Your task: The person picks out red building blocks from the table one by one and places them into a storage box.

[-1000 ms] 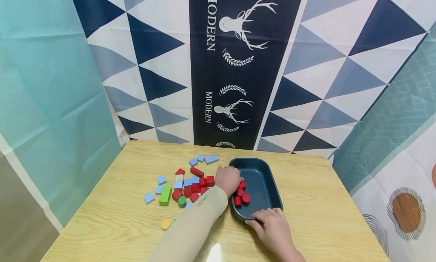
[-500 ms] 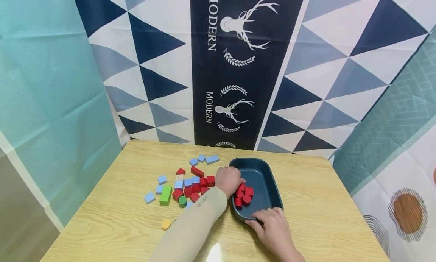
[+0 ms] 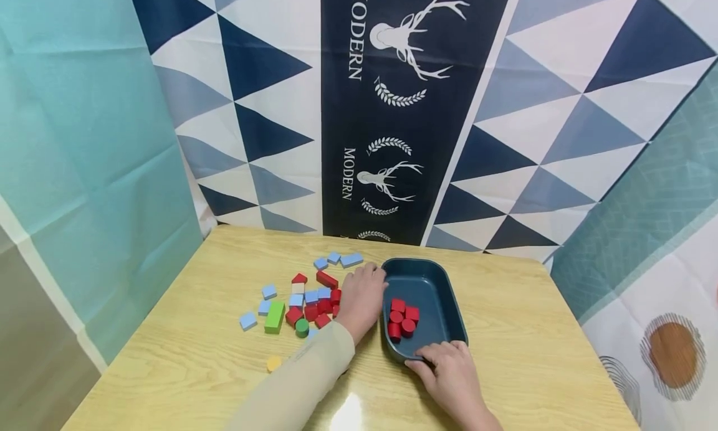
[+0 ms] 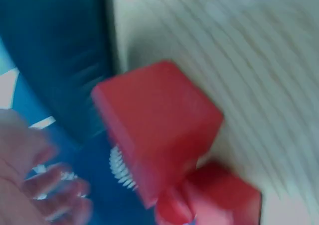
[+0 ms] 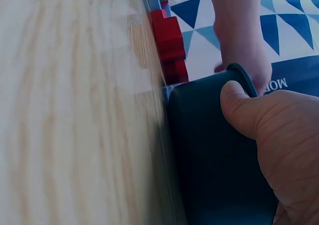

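Note:
A dark teal rectangular tray (image 3: 430,294) stands on the table with several red wooden blocks (image 3: 408,328) in its near left part. My right hand (image 3: 451,372) grips the tray's near rim; in the right wrist view its thumb (image 5: 237,103) lies over the outer wall. My left hand (image 3: 361,297) is just left of the tray, above the right side of a pile of red and blue blocks (image 3: 311,312). In the left wrist view its fingers are loosely bent and hold nothing, with a large red block (image 4: 159,120) nearby. The hand and sleeve hide some blocks.
Left of the pile lie a light green block (image 3: 274,317), a green cylinder (image 3: 301,328) and several pale blue blocks (image 3: 248,321). A yellow round piece (image 3: 273,363) lies nearer the front. Patterned cloth (image 3: 280,107) hangs behind the table.
My left hand has moved left from the tray's rim to the pile. Another red block came to show in the tray. My right hand stays on the near rim.

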